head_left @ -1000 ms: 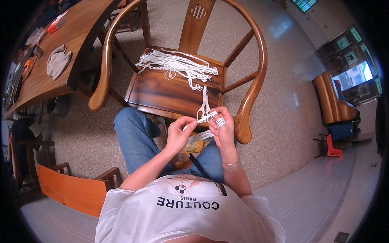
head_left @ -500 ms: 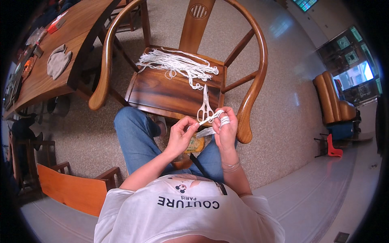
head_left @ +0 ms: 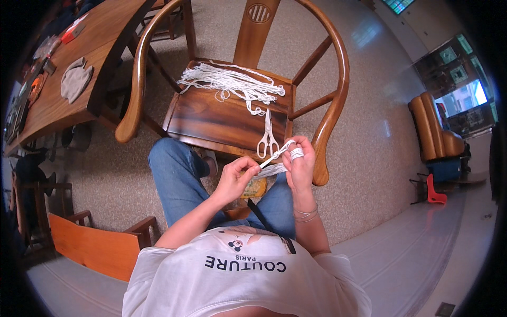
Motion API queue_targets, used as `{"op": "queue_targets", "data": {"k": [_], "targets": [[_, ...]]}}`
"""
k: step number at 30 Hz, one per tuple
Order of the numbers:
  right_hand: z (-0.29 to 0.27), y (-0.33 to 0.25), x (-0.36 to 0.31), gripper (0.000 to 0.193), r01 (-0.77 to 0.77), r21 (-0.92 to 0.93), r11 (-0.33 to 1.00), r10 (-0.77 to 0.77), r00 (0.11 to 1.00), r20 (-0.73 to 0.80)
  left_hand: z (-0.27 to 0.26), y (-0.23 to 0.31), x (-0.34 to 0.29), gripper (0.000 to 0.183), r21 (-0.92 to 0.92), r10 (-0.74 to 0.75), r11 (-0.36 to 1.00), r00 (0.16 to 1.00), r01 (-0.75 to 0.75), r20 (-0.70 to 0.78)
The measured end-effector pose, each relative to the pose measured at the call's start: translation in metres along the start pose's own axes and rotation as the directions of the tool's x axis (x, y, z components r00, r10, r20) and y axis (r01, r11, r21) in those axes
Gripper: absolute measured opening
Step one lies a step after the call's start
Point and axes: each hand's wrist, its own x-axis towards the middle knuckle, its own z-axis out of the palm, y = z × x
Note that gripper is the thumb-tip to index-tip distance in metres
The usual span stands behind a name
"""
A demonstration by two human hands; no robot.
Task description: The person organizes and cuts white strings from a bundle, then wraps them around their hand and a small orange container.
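The round-backed wooden chair [head_left: 338,100] fills the upper middle of the frame, its dark seat facing the seated person in jeans and a white shirt at the bottom. A long wooden table [head_left: 79,63] runs off the upper left, with a grey cloth [head_left: 75,79] lying on it. Across the back of the chair seat, upper centre, lies a loose bundle of cut white strings [head_left: 232,84], fanned out and a little tangled at its right end. Just below it, near the front right of the seat, a pair of pale-handled scissors [head_left: 268,138] lies flat, blades pointing up the frame, untouched.

The work in hand looks like winding: a white cord [head_left: 274,157] runs taut across the centre of the frame between the two hands, just in front of the chair's edge and above the knees. The right hand [head_left: 298,166] is curled closed with the cord wrapped in several turns around one finger. The left hand [head_left: 236,177] is closed in a pinch on the cord's other end, pulling it down and left. The cord is thin, soft and bright white, with a few slack strands hanging below the tight line.

To my eye the next move calls for keeping that tension even so the loops do not slip off the finger.
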Motion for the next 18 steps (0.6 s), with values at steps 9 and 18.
{"op": "queue_targets", "data": {"k": [9,18], "targets": [[0.006,-0.009,0.000,0.006,-0.061,-0.026,0.998,0.064,0.990,0.122,0.005,0.007,0.005,0.015,-0.361,-0.102,0.924,0.992,0.122,0.074],[0.003,-0.010,0.000,0.011,-0.085,-0.003,0.996,0.085,0.990,0.115,0.005,0.008,0.009,0.015,-0.304,-0.127,0.942,0.990,0.140,0.062]]}}
